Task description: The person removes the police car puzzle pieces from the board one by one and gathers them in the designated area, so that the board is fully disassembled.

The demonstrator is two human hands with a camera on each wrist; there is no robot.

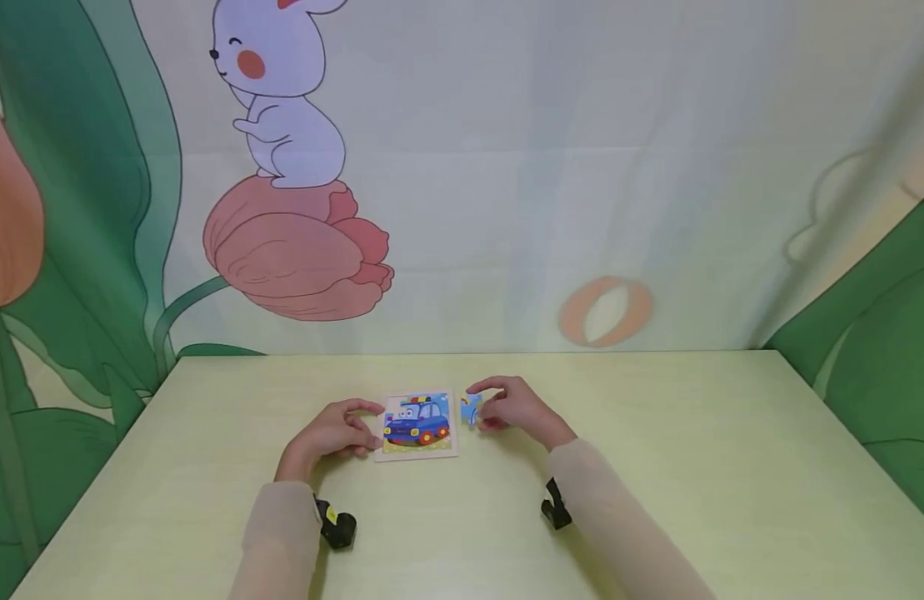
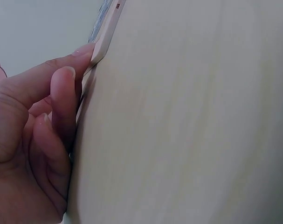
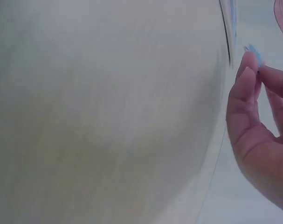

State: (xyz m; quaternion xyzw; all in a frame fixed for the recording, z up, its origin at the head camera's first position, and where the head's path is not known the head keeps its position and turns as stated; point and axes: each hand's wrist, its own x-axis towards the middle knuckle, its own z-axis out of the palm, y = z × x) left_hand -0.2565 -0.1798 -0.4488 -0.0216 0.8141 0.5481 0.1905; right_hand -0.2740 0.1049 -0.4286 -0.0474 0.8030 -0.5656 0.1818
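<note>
A square wooden jigsaw puzzle [image 1: 418, 457] with a blue cartoon police car lies on the table. A pale patch shows at its picture's upper left. My left hand [image 1: 330, 432] holds the puzzle's left edge, its thumb at the near corner and its index finger farther up. In the left wrist view that thumb touches the puzzle's pale rim [image 2: 104, 46], with other fingers curled below. Just right of the puzzle, my right hand [image 1: 516, 407] pinches a light blue puzzle piece [image 1: 470, 409]. The right wrist view shows the piece [image 3: 255, 53] between thumb and fingertips, raised off the table.
The pale wooden table [image 1: 656, 500] extends around both arms. At its far edge hangs a curtain [image 1: 462, 183] printed with a rabbit, tulips and leaves. A black wrist camera [image 1: 337, 527] is worn on the left wrist, another [image 1: 556, 505] on the right.
</note>
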